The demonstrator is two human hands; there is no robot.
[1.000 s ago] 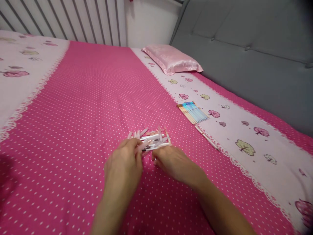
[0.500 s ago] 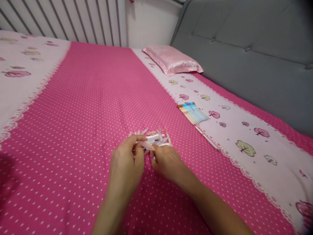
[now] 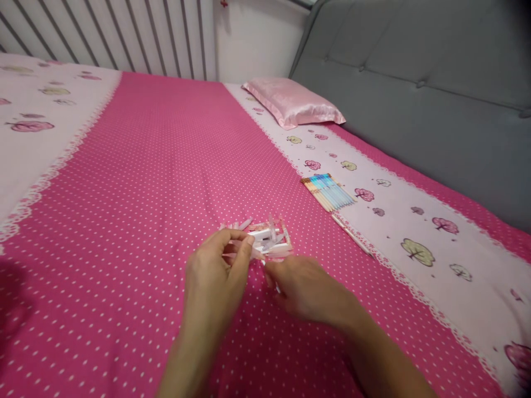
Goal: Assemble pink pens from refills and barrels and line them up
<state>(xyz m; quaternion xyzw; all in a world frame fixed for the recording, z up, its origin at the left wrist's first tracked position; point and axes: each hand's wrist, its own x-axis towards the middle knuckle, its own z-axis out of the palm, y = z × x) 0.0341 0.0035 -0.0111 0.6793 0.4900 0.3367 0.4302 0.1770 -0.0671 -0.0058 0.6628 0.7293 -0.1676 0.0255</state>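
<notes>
A small heap of white pens with pale pink caps (image 3: 267, 239) lies on the pink dotted bedsheet (image 3: 157, 166) in front of me. My left hand (image 3: 213, 276) pinches a pale pink cap between thumb and fingers at the heap's near edge. My right hand (image 3: 307, 287) is closed around a thin white pen, its tip pointing toward the left hand. The two hands are a few centimetres apart.
A neat row of blue and orange pens (image 3: 327, 192) lies to the right on the white tree-print border, with one single pen (image 3: 350, 234) just below it. A pink satin pillow (image 3: 292, 102) rests at the far end. A grey padded headboard (image 3: 415, 83) runs along the right.
My right hand has drawn back toward me and to the right, away from the heap, pulling the pen away from the cap. My left hand stays by the heap.
</notes>
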